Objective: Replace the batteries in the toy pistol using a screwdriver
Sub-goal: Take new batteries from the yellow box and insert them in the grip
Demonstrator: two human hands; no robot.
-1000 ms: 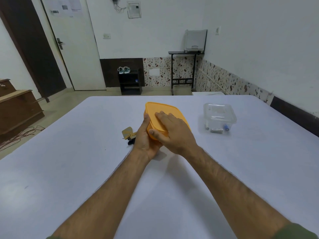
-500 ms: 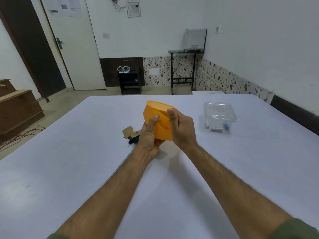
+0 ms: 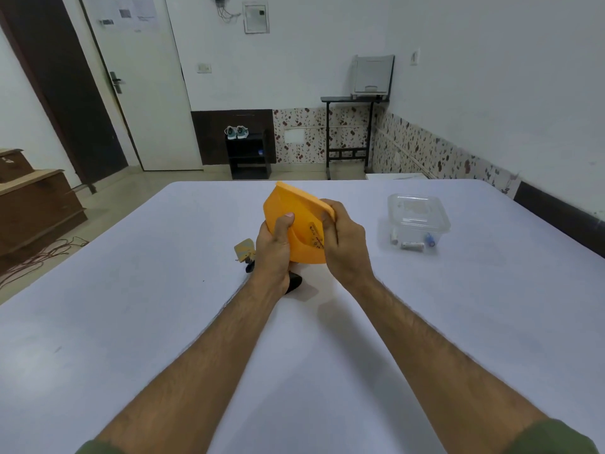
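Orange plastic fills both grips: the left hand (image 3: 273, 244) and right hand (image 3: 343, 244) clamp an orange box (image 3: 302, 231), tilted up off the table (image 3: 131, 322). Whether a lid is parting from it is unclear. The toy pistol (image 3: 291, 281) lies just under the left wrist, mostly hidden; spare batteries (image 3: 413, 245) sit in a clear tub (image 3: 417, 214) off to the right. If the box pops open suddenly, its contents could spill onto the pistol.

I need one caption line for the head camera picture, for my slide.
Both hands, left and right, hold a tilted orange container above the table; a clear box sits to the right.
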